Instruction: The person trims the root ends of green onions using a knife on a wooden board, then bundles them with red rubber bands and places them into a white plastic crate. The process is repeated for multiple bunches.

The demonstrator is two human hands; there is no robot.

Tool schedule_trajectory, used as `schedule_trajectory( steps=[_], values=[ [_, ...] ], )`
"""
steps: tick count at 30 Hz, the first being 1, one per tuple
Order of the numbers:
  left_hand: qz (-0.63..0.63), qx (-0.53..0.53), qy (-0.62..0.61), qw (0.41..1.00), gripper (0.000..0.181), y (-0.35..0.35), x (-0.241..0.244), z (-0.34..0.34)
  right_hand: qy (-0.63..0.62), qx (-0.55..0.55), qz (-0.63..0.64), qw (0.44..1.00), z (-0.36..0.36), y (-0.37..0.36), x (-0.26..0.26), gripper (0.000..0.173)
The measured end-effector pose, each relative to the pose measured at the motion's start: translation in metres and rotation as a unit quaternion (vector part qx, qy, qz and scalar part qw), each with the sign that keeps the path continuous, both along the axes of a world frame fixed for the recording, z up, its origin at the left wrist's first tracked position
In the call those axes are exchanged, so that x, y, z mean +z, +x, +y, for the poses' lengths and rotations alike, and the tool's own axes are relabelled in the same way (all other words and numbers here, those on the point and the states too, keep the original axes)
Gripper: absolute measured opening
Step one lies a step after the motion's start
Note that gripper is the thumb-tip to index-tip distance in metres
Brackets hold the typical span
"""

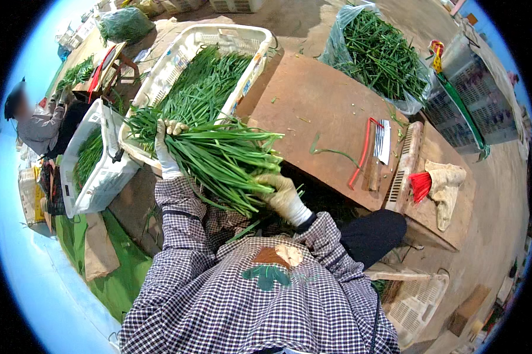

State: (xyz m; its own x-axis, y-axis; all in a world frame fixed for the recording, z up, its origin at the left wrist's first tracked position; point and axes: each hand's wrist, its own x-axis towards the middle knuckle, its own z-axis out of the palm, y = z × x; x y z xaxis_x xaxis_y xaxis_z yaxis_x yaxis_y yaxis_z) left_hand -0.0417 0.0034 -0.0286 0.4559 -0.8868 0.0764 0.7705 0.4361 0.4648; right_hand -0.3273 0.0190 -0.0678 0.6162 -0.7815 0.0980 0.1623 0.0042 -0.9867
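A thick bunch of garlic chives (226, 155) lies across in front of me, its pale cut ends pointing right. My left hand (166, 141), in a whitish work glove, grips the bunch near its leafy side, over the near rim of a cream plastic crate (135, 148). At the lower stem ends is my right hand (286, 197), in a soiled glove. It is blurred, and whether its fingers close on stems is unclear. More chives (208, 84) fill the crate behind the bunch.
A wooden board (310, 101) holds a knife (383, 141) and a red strip (362, 159). To its right are red ties (420, 186) and a cloth glove (447, 183). A bag of greens (381, 55) stands beyond. A white crate (115, 177) and a seated person (40, 128) are left.
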Motion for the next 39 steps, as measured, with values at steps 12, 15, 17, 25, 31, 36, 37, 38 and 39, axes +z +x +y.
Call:
schedule_trajectory(
  steps=[12, 15, 17, 25, 31, 36, 37, 38, 39],
  values=[
    [0.04, -0.1, -0.098, 0.989, 0.025, 0.047, -0.037, 0.011, 0.044, 0.165, 0.066, 0.983, -0.003, -0.074, 0.04, 0.015],
    [0.017, -0.115, -0.106, 0.988, 0.026, 0.017, -0.008, 0.004, 0.045, -0.028, 0.124, 0.991, -0.043, -0.059, 0.016, 0.022],
    [-0.038, -0.154, -0.109, 0.981, 0.024, 0.002, 0.006, 0.0, 0.069, 0.014, 0.159, 0.985, -0.058, -0.022, 0.019, 0.028],
    [-0.058, 0.007, -0.031, 0.998, 0.024, -0.011, 0.036, -0.002, 0.145, -0.024, -0.074, 0.986, -0.021, 0.014, 0.022, 0.024],
    [0.088, -0.072, -0.144, 0.983, 0.021, 0.041, -0.02, 0.02, -0.149, -0.004, 0.037, 0.988, 0.008, -0.01, 0.024, 0.016],
    [0.09, -0.114, -0.199, 0.969, 0.019, 0.041, -0.007, 0.023, -0.111, 0.182, 0.151, 0.965, 0.0, -0.074, 0.019, 0.019],
    [0.079, -0.121, -0.191, 0.971, 0.019, 0.038, 0.003, 0.024, -0.051, 0.236, 0.213, 0.947, -0.006, -0.085, 0.005, 0.022],
    [0.052, -0.142, -0.18, 0.972, 0.02, 0.041, 0.004, 0.02, -0.124, 0.222, 0.254, 0.933, -0.007, -0.096, -0.023, 0.036],
    [0.043, -0.162, -0.201, 0.965, 0.021, 0.021, 0.02, 0.014, -0.17, 0.264, 0.392, 0.865, -0.01, -0.101, -0.008, 0.052]
  ],
)
